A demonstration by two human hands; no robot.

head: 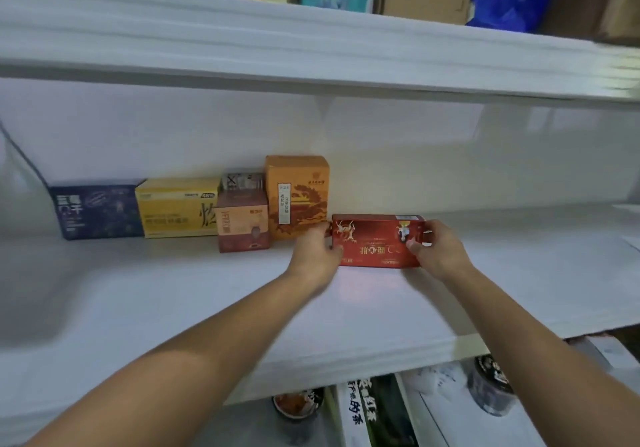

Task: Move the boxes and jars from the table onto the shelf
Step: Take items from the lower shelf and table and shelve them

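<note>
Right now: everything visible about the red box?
The red box is a flat rectangular carton, seemingly cardboard, printed with a white deer and gold lettering that reads upside down. It stands on a long edge on the white shelf, broad face outward, just right of the tall orange box. The left hand grips its left end, the right hand its right end.

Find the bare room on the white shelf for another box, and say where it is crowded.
Bare: the shelf right of the red box that the left hand and right hand grip, and the strip in front of the row. Crowded: the back left, blue box to orange box, packed side by side.
</note>
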